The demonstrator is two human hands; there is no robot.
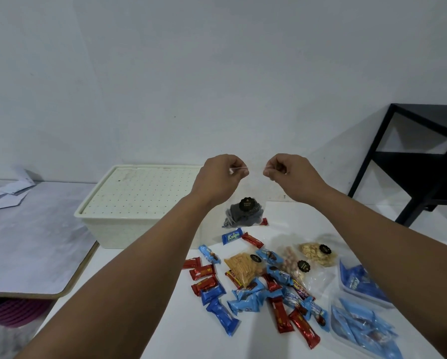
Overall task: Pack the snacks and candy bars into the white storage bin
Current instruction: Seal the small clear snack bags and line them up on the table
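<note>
My left hand and my right hand each pinch a top corner of a clear snack bag with dark pieces and a black sticker inside. The bag hangs in the air above the white table. Left of the bag stands the white storage bin, with its dotted lid on. Below the bag lie several red and blue candy bars. Among them are clear bags of orange sticks, round nuts and pale nuts.
Two clear containers with blue packets sit at the table's right front. A black metal shelf stands at the right. A grey table with papers adjoins on the left.
</note>
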